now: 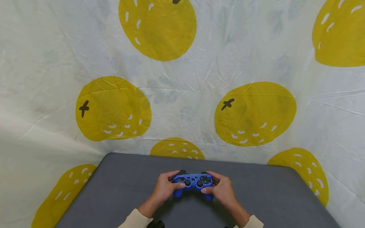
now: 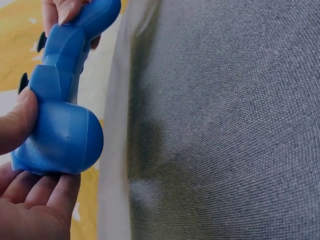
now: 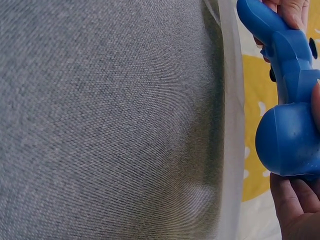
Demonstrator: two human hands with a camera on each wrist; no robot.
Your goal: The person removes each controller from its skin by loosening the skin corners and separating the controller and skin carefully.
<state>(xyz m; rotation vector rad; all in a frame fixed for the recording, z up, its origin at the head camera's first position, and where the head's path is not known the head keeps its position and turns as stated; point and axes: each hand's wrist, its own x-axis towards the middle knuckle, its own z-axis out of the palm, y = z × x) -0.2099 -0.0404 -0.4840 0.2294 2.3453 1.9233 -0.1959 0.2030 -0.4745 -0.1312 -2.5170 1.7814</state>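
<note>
A blue game controller (image 1: pixel 193 180) with black thumbsticks and buttons is held up over the grey surface, between both hands. My left hand (image 1: pixel 164 187) grips its left side, the thumb lying over the front near the left stick and the fingers behind. On the opposite side, my right hand (image 1: pixel 223 190) grips the controller in the same way, its thumb near the right stick. The left wrist view shows the rounded end of a controller grip (image 2: pixel 62 137) between thumb and fingers. In the right wrist view the other grip (image 3: pixel 292 140) appears, with fingers beneath it.
A grey fabric-covered table (image 1: pixel 128 180) spreads below the hands. Behind it and at both sides hangs a pale curtain (image 1: pixel 182 117) printed with big yellow fruit shapes. Dark objects (image 1: pixel 156 224), too cut off to identify, show at the bottom edge near the left sleeve.
</note>
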